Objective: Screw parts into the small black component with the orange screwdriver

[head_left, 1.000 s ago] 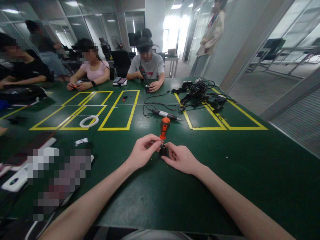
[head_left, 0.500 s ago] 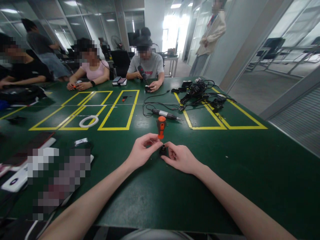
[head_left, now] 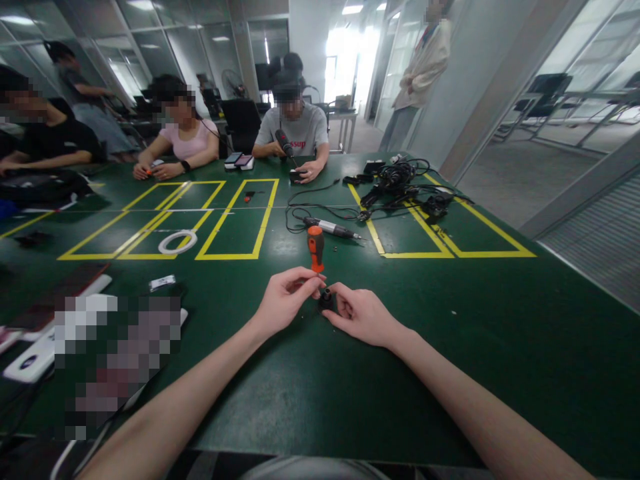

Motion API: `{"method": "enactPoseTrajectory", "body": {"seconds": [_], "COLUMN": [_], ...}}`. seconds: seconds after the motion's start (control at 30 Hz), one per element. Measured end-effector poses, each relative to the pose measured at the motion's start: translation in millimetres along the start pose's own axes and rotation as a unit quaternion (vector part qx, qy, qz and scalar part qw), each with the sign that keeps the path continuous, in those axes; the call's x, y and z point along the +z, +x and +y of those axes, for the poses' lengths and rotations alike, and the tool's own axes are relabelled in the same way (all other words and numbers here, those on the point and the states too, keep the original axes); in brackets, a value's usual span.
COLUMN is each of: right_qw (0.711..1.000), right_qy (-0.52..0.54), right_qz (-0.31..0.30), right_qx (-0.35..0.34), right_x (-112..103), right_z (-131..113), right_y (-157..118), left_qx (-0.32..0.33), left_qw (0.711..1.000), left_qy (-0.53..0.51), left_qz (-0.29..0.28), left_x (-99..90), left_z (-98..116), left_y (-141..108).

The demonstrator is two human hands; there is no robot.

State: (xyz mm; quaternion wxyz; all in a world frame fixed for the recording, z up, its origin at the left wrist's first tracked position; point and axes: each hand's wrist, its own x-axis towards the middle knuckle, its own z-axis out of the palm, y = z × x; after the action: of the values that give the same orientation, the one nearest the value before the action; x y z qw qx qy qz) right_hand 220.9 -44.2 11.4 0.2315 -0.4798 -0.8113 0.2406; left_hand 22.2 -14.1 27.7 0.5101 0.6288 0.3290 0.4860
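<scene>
An orange and grey screwdriver (head_left: 315, 250) stands nearly upright, handle on top, with my left hand (head_left: 287, 300) pinching it low by the shaft. Just right of it, a small black part (head_left: 327, 303) with a round raised top sits on the green table. My right hand (head_left: 363, 313) holds that part between thumb and forefinger from the right side. The screwdriver's tip is hidden behind my left fingers.
An electric screwdriver (head_left: 333, 229) with its cord lies ahead. Tangled black cables (head_left: 397, 180) are at the back right, a white ring (head_left: 177, 243) at the left. Phones and a white power bank (head_left: 30, 360) lie front left. A co-worker (head_left: 293, 127) works opposite.
My left hand has shifted the screwdriver slightly to the left, away from above the black part. My right hand stays in place on the part.
</scene>
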Motion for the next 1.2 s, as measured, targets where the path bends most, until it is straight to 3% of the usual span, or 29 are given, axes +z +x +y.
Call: {"method": "enactPoseTrajectory", "body": {"seconds": [0.27,0.63,1.0,1.2], "right_qw": [1.000,1.000,1.000,1.000], "right_qy": [-0.003,0.002,-0.004,-0.008], "right_qz": [-0.004,-0.006,-0.001,0.003], "right_qx": [0.000,-0.001,-0.004,-0.006], "right_x": [-0.8,-0.8,0.3,0.9], "right_z": [-0.3,-0.2,0.3,0.7], "right_y": [0.0,-0.2,-0.4,0.1], "left_qx": [-0.033,0.005,-0.038,-0.019], "left_qw": [0.999,1.000,0.999,0.999], "left_qy": [-0.038,-0.018,-0.037,-0.036], "left_qz": [0.003,-0.014,0.003,-0.014], "left_x": [2.9,-0.8,2.4,0.1], "left_z": [3.0,1.6,4.3,3.5], "left_y": [-0.2,0.0,-2.1,-2.6]}}
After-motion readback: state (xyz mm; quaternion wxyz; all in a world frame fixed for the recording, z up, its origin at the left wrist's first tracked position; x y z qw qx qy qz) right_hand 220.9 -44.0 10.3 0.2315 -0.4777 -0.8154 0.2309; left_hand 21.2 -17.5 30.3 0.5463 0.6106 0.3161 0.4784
